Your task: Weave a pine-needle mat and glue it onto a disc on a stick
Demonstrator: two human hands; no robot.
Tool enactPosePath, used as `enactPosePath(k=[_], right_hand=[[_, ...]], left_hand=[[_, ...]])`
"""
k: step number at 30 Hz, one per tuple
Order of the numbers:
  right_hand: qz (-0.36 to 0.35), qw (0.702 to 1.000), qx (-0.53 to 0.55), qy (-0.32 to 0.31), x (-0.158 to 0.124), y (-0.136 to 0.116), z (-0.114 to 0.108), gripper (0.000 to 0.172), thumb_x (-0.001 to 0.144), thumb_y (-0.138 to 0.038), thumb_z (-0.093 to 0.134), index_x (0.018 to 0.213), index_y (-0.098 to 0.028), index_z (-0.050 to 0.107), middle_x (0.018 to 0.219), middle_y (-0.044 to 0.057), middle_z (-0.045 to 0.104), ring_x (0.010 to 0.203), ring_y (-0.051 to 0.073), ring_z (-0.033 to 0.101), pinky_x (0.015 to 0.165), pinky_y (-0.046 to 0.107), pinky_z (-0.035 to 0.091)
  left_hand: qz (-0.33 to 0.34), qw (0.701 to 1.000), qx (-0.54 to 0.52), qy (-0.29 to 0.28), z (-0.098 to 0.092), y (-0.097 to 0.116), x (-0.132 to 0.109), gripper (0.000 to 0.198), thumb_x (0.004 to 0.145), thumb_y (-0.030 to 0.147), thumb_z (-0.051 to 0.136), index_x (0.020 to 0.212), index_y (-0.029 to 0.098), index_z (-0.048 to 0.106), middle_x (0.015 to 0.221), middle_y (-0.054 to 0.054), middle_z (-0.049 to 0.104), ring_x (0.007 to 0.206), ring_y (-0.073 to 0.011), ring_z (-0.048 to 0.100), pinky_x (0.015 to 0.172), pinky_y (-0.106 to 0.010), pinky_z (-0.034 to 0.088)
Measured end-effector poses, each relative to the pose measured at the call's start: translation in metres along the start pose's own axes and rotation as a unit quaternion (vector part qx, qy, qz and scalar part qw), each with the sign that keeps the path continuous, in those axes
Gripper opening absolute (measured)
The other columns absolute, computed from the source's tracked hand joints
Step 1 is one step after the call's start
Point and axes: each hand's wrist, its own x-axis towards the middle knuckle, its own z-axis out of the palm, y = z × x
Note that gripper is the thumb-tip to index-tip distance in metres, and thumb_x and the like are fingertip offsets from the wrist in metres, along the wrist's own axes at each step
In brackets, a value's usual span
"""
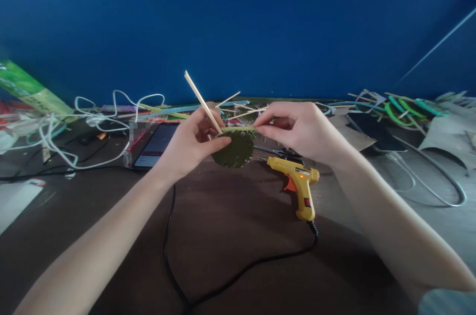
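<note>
My left hand (191, 141) is closed on a dark green round disc (236, 152), with the thumb against its left side. A pale wooden stick (199, 94) rises at a slant from the same hand. Along the disc's top edge runs a thin yellow-green strip (241, 129). My right hand (297, 124) pinches the strip's right end between thumb and fingertips. Whether the strip is stuck to the disc I cannot tell. Just below the right hand, a yellow glue gun (293, 176) lies on the dark table (230, 235), its small orange light lit.
Scissors (278, 151) lie behind the glue gun. A black cord (245, 268) loops across the front. To the left are a phone-like screen (158, 146), tangled white cables (55, 141) and a green packet (29, 89). Coloured strips (401, 106) and a dark phone (372, 134) lie right, before a blue wall (238, 22).
</note>
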Motion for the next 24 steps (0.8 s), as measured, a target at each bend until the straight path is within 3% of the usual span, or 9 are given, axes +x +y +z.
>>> enactPosePath(k=[13,24], right_hand=[[-0.01,0.999,-0.036,0.009,-0.002,-0.005,0.001,0.014,0.082,-0.025,0.056,0.084,-0.018,0.068,0.083,0.004,0.066,0.063,0.011,0.054,0.056,0.026,0.041],[0.036,0.999,-0.011,0.01,-0.004,-0.012,0.004,0.012,0.081,-0.028,0.058,0.081,-0.018,0.064,0.065,-0.001,0.06,0.047,0.008,0.051,0.05,0.026,0.041]], left_hand=[[0.003,1.0,-0.029,0.002,0.002,-0.004,-0.001,0.016,0.073,0.027,0.063,0.083,0.022,0.051,0.074,0.002,0.055,0.063,-0.0102,0.053,0.056,-0.022,0.045],[-0.009,0.997,-0.07,0.011,0.001,-0.007,-0.001,0.017,0.072,0.026,0.065,0.082,0.022,0.052,0.079,0.001,0.057,0.069,-0.0103,0.056,0.062,-0.022,0.048]])
